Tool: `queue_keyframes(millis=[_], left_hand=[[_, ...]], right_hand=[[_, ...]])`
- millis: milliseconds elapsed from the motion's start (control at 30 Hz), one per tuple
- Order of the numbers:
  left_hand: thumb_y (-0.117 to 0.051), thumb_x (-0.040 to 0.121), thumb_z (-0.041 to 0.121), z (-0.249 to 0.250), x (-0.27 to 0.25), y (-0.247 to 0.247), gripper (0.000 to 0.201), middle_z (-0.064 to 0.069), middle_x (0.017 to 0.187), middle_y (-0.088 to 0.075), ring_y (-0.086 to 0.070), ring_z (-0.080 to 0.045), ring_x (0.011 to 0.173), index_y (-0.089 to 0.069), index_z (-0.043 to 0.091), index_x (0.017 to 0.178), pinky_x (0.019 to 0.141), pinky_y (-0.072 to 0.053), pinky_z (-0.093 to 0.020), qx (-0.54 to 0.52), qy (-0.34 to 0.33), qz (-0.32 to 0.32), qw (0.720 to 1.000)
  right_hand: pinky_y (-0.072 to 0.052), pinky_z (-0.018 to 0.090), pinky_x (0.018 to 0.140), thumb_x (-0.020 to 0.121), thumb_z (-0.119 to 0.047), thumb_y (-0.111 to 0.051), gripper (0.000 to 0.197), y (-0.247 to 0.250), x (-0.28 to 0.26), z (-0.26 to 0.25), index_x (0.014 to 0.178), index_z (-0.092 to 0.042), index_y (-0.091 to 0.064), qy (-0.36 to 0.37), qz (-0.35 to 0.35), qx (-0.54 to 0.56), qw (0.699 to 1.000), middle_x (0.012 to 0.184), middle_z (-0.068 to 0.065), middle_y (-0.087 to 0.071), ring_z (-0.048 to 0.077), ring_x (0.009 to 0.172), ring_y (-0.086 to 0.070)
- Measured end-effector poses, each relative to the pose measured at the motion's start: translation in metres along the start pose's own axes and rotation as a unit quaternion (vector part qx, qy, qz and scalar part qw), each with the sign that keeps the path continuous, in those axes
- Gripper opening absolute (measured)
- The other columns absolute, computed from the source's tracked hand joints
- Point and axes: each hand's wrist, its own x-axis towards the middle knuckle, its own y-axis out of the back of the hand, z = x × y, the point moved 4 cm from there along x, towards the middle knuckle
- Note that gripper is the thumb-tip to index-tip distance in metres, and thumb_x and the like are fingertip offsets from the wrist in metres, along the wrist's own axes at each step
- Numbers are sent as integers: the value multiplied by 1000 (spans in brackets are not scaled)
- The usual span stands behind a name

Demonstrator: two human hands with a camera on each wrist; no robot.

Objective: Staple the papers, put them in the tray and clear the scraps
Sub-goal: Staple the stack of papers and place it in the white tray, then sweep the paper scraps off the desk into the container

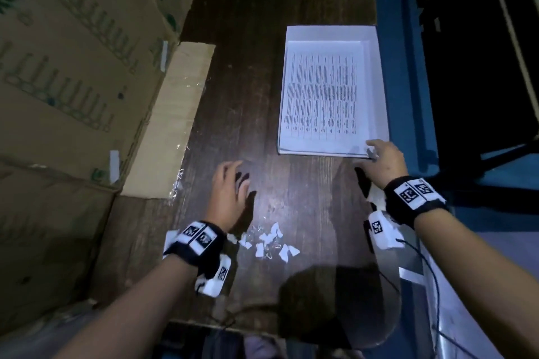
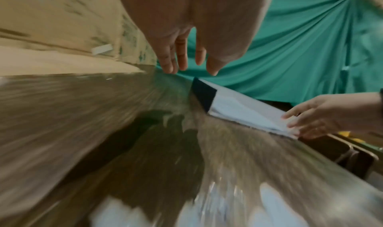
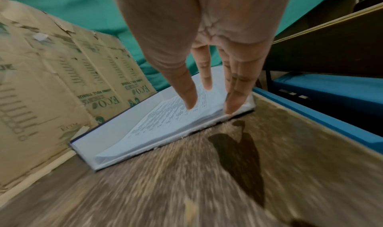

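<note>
Printed papers [image 1: 323,96] lie inside white tray [image 1: 376,73]. Right hand [image 1: 382,162] at tray's near corner, fingers straight, possibly touching the sheets. Left hand [image 1: 229,192] relaxed, empty, left of tray. Paper scraps [image 1: 268,240] nearer than tray.

The head view looks steeply down on the desk [image 1: 262,96] from above. Each wrist view sits low and close, looking forward along its hand. All three share the white tray [image 1: 376,46], seen near from the right wrist [image 3: 116,127].
</note>
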Motion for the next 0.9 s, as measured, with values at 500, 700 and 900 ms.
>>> queue_keyframes(millis=[500, 700, 900], left_hand=[[-13, 73, 89, -43, -106, -96, 121, -21, 155, 23, 23, -31, 144, 16, -4, 145, 117, 16, -41, 227, -2, -155, 961], [-18, 82, 79, -3, -90, -129, 109, -20, 153, 27, 25, -32, 144, 19, -2, 144, 119, 13, -42, 198, 16, -160, 967], [-33, 74, 83, 15, -84, -141, 121, -14, 152, 36, 31, -28, 143, 26, 6, 145, 118, 15, -38, 160, -49, -194, 967]], right_hand=[[-54, 43, 81, 80, -17, -65, 24, 14, -98, 180, 104, -18, -67, -99, 84, 61, 990, 107, 20, -66, 37, 86, -67], [-58, 37, 74, 85, -2, -60, 25, -9, -76, 259, 109, -6, -65, -176, 69, 135, 973, 89, 13, -61, 44, 93, -64], [-52, 42, 78, 88, -8, -54, 27, -47, -56, 325, 114, -7, -63, -257, -6, 135, 957, 96, 20, -66, 40, 86, -64]])
